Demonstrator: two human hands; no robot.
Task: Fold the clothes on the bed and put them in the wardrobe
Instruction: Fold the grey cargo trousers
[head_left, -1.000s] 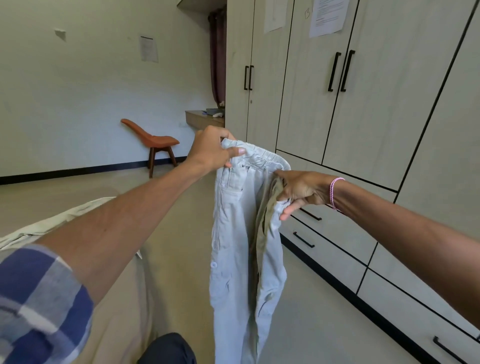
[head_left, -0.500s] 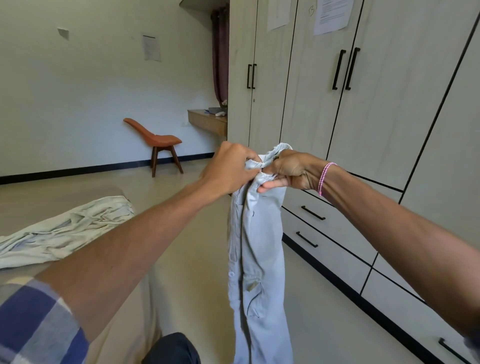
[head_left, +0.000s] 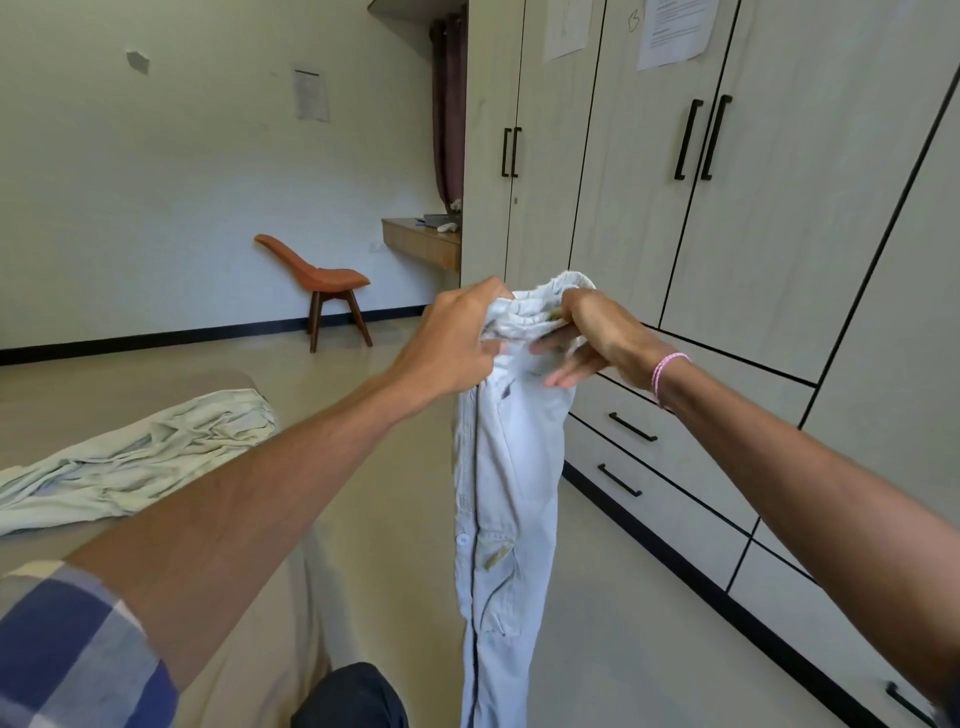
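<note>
In the head view, the left hand (head_left: 457, 343) and right hand (head_left: 597, 338) meet at the gathered waistband of the pale trousers (head_left: 506, 467). The left grip is closed round a bunch of the waistband. The right grip pinches the band from the other side, though its fingers are blurred, so exactly how they lie is unclear. From the two grips the trousers hang straight toward 6 o'clock with their long axis vertical, the legs lying together and running out of the bottom of the frame. They are held in the air and touch neither bed nor floor. The hands are almost touching, and neither is clearly the nearer to the cloth. The bed (head_left: 67, 415) lies at about 8 o'clock from the trousers, so laying them flat would probably mean swinging that hanging length left. A crumpled pale garment (head_left: 135, 457) already takes up part of the bed. The wardrobe (head_left: 805, 234), its doors closed, stands at 3 o'clock with its drawers (head_left: 675, 467) below. An orange chair (head_left: 324, 280) stands by the far wall at 11 o'clock.
</note>
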